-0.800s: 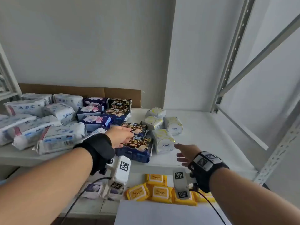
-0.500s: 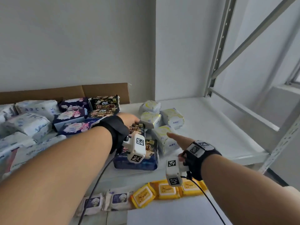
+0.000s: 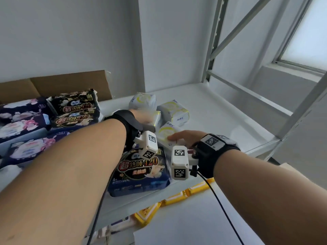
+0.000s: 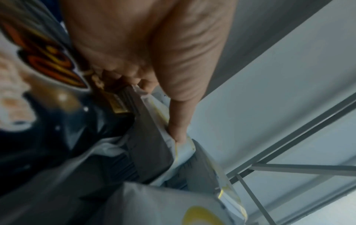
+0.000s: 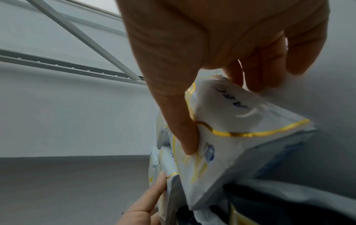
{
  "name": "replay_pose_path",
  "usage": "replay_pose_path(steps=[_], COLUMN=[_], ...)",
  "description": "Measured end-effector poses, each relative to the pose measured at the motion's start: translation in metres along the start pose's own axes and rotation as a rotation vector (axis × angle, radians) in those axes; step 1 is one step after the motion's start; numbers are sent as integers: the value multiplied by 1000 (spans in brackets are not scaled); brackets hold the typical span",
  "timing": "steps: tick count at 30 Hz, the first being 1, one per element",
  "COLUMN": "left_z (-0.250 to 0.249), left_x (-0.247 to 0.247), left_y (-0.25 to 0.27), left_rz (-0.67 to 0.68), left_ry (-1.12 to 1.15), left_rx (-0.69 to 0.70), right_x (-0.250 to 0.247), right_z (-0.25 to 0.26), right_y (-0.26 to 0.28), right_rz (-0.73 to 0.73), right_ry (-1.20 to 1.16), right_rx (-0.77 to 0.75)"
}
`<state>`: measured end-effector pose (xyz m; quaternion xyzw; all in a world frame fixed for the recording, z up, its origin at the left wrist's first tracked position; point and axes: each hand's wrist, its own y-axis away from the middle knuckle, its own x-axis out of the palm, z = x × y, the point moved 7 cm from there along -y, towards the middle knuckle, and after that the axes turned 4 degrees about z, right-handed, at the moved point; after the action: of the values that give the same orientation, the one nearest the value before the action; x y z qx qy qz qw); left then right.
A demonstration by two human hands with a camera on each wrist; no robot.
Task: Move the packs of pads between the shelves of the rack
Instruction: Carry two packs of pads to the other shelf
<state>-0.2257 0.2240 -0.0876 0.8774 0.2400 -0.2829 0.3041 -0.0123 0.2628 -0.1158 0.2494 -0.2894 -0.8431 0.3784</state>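
Packs of pads are lying across the white shelf (image 3: 221, 110) of the rack, and we are reaching into the small white-and-yellow ones near its middle. Our right hand (image 3: 185, 137) is closing on the nearest small pack (image 3: 166, 133): in the right wrist view the thumb is pressing into its face beside the gold trim while the other fingers (image 5: 258, 73) are curling over its far edge, so the fingers are clamped on this pack (image 5: 240, 121), which is tilting up on one corner. Our left hand (image 3: 141, 117) is gripping a second small pack (image 3: 155, 119) just behind the first; in the left wrist view one finger is lying straight along its yellow-trimmed edge (image 4: 173, 137) and the remaining fingers are curled at its upper corner, holding it. Two more small packs (image 3: 175, 112) are sitting just beyond our hands, toward the wall. We are seeing a dark blue pack (image 3: 141, 170) at the shelf's front edge, under our wrists, and further dark packs (image 3: 74, 110) stacked to the left in front of a strip of cardboard (image 3: 70, 84). Yellow packs (image 3: 177, 198) are lying on the lower shelf below. Grey rack struts (image 3: 247, 25) are crossing on the right.
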Motion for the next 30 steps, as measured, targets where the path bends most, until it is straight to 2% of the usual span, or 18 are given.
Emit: replay_pose_path(steps=[6,10,13,15,18,20,25,30], left_z=[-2,-3,1,0,1,-3,-6,-19], left_x=[8,17,22,19,-3,-15,-20,-4], left_y=[-2,2,10,16,23,36,64,114], left_rz=[160,267,283,228,-73,-184,-243,-236], left_ry=[-45,66,167,241,298,292,487,688], left_rx=[-14,-77,-149,-153,-112,-62,15,46], right_x=[-5,-12,-15,-16,-22,-25,-44,-77], right_z=[6,2,-5,-10,-18,-21,-13,-11], right_y=[0,-1,0,1,2,5,29,63], right_rz=[-64,-110,-84,-64,-117,-99,-53,26], right_ry=[-28,-12,-39,-68,-139,-204,-353,-437], right_rx=[-44,-67,-74,-72,-61,-80,-259,-338])
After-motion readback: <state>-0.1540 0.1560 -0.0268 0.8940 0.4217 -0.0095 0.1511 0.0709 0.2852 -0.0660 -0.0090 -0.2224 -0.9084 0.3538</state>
